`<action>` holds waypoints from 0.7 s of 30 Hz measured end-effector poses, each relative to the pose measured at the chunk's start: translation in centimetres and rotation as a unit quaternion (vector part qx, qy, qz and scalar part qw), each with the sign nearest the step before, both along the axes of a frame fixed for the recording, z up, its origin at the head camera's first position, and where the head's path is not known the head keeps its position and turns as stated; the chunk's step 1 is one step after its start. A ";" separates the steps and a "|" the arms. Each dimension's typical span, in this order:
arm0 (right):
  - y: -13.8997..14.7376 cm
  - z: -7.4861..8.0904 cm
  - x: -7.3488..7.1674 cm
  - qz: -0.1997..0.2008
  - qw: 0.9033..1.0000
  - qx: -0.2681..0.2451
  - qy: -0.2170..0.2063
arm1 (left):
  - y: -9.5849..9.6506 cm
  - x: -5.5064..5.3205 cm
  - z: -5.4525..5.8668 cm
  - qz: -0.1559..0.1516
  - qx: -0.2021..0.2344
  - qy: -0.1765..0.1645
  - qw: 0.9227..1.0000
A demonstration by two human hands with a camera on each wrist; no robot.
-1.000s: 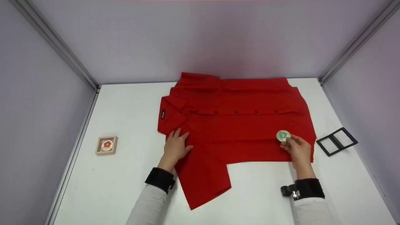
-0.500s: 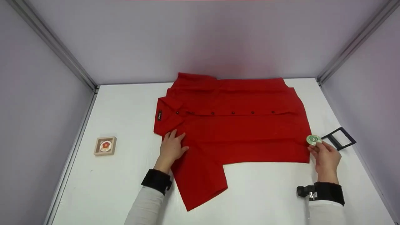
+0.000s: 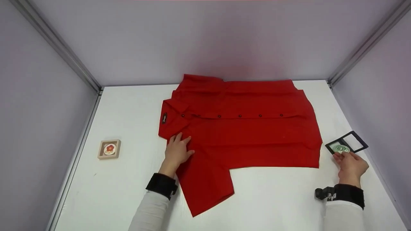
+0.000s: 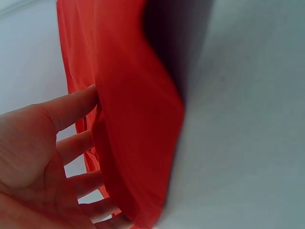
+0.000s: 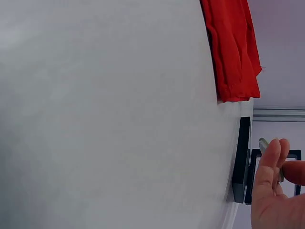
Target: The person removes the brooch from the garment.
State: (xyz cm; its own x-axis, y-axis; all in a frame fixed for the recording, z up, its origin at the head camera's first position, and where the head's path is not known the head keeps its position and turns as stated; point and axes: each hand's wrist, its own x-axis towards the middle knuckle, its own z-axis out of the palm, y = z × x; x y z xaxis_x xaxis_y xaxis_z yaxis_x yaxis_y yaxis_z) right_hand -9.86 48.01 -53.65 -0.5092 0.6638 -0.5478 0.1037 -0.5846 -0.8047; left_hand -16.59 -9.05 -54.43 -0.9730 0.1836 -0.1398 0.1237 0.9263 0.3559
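Observation:
A red short-sleeved button shirt point(image 3: 250, 134) lies spread out, its collar toward the left. My left hand point(image 3: 176, 150) rests on it beside the collar, fingers spread; the left wrist view shows straight fingers point(image 4: 76, 107) against the red cloth. At the far right, my right hand point(image 3: 351, 166) pinches a round green-and-white badge point(image 3: 341, 149) by its edge. The badge overlaps the near-left opening of a black two-window frame point(image 3: 359, 140). In the right wrist view the badge point(image 5: 263, 144) shows nearly edge-on between thumb and fingers, close to the black frame point(image 5: 241, 162).
A small square wooden box point(image 3: 109, 149) at the left holds a round badge with a red flower point(image 3: 110, 149). All this lies on a white table point(image 3: 135, 109) with pale walls point(image 3: 205, 38) at the back and both sides.
My right hand has carried the green badge rightward from above the shirt's hem to the black frame. The left hand stays on the shirt, which has shifted very slightly left.

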 end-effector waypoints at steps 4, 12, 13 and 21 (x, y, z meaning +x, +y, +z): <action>0.5 -0.1 -0.3 0.003 1.000 -0.003 -0.018 | 0.0 0.0 -0.1 0.002 0.004 -0.005 1.000; 0.9 -0.3 -0.7 0.008 0.999 0.014 -0.042 | 0.2 0.0 -0.1 0.009 0.013 -0.004 1.000; 0.9 -0.3 -0.8 0.006 0.999 0.013 -0.040 | 0.2 0.0 -0.1 0.009 0.012 -0.003 1.000; 0.8 -0.4 -1.1 -0.008 1.000 0.002 -0.028 | 0.0 -0.1 -0.3 0.009 0.013 0.001 1.000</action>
State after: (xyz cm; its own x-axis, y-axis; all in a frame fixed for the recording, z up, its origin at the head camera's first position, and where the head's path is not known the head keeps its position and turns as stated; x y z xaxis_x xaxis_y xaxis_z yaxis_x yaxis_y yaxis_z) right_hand -10.92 48.76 -54.01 -0.4671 0.6742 -0.5721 0.1385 -0.5833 -0.8004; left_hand -16.66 -9.01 -54.78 -0.9763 0.1699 -0.1339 0.1076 0.9185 0.3805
